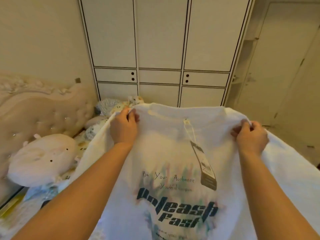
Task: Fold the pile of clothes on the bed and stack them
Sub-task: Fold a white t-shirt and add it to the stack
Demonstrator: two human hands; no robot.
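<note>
Spread t-shirt (173,153) blocks ahead (plush pillow (41,158) crowds left).

Straight ahead, a white wardrobe (161,49) fills the far wall, tall doors edged in thin dark lines, smaller panels below with pairs of round dark holes. Off to the right, a pale door (284,66). Down on the left, a cream tufted headboard (43,108) with carved trim along its top, and just in front of it a round white plush cushion (41,158) with small dark dots.

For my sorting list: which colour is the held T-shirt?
White T-shirt with dark lettering; head view.
</note>
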